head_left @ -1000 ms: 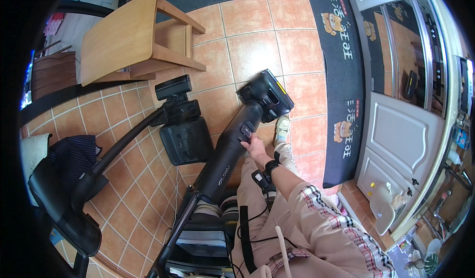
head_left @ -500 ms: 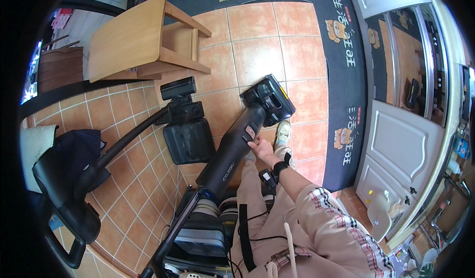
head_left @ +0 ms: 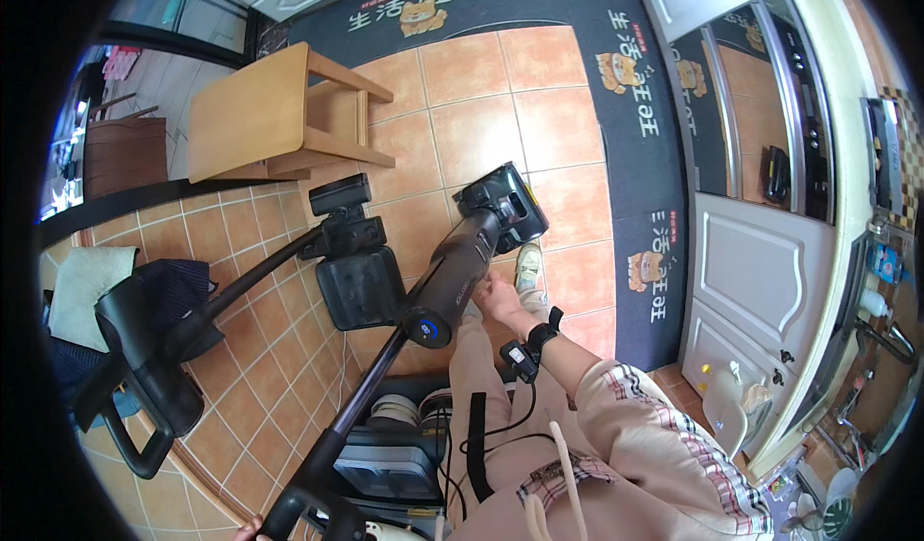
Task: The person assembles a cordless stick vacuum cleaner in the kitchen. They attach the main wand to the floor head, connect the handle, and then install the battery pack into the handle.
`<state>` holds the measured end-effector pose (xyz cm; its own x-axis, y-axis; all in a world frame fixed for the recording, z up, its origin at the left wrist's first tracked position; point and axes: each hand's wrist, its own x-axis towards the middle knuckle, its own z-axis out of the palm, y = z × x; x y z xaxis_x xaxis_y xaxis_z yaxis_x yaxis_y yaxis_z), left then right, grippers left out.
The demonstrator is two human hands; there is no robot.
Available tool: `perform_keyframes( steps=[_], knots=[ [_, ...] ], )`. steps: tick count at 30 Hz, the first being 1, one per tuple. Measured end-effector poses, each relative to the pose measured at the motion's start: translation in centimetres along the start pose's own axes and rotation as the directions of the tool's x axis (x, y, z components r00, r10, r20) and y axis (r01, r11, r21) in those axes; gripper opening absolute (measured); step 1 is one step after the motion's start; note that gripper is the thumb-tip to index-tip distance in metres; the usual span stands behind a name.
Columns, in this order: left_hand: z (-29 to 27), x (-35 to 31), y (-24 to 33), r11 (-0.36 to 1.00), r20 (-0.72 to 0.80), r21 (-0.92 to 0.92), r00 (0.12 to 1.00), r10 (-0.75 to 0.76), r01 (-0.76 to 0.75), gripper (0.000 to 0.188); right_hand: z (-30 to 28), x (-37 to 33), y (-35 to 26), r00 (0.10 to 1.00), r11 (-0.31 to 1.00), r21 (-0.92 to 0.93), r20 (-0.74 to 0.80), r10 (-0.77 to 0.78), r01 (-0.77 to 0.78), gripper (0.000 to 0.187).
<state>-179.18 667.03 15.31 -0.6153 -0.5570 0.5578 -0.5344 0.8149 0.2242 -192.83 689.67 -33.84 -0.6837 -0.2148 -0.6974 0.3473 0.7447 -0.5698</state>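
A black upright floor washer (head_left: 452,267) leans across the middle, its wide cleaning head (head_left: 510,209) on the orange tiles. A lit blue ring display (head_left: 426,327) shows at the upper end of its body, where the long tube starts. My right hand (head_left: 497,296) is at the right side of the body, its fingers curled against the casing and partly hidden behind it. At the lower edge, my left hand (head_left: 249,528) shows only by a few fingers, closed around the black handle (head_left: 294,512).
A second black stick cleaner (head_left: 159,358) leans at the left beside a black base (head_left: 361,289). A wooden stool (head_left: 250,113) stands beyond. Dark printed mats (head_left: 647,185) run along the white cabinets (head_left: 751,262). Stacked containers (head_left: 385,464) sit beside my legs.
The floor washer's body has turned and tilted, so its blue ring display now faces up. My right hand has slid off the latch to the body's side. Fingers of my left hand have come into view.
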Motion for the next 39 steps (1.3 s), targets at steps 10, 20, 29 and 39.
perform_keyframes(
  steps=[10, 20, 29, 39],
  knots=[
    [3.6, 5.0, 13.0, 0.603, 0.190, -0.762, 0.808, 0.557, -0.237, 0.012, -24.5, -7.2, -11.3, 0.935, 0.823, 0.450, -0.095, -0.341, 0.346, 0.041],
    [7.9, 2.6, 22.0, 0.227, 0.226, -0.964, 0.879, 0.421, 0.139, 0.046, -41.1, -29.7, -26.7, 0.196, 0.195, -0.029, 0.069, -0.978, 0.980, 0.081],
    [19.5, -7.2, 18.8, 0.340, 0.530, -0.846, 0.717, 0.452, 0.411, 0.042, -37.7, -31.8, -29.1, 0.334, 0.272, -0.695, -0.049, -0.941, 0.666, 0.024],
    [22.0, -9.5, 16.5, 0.288, 0.441, -0.873, 0.890, 0.119, 0.394, 0.012, -32.2, -32.6, -33.8, 0.131, 0.081, -0.655, 0.027, -0.991, 0.751, 0.020]
  ],
)
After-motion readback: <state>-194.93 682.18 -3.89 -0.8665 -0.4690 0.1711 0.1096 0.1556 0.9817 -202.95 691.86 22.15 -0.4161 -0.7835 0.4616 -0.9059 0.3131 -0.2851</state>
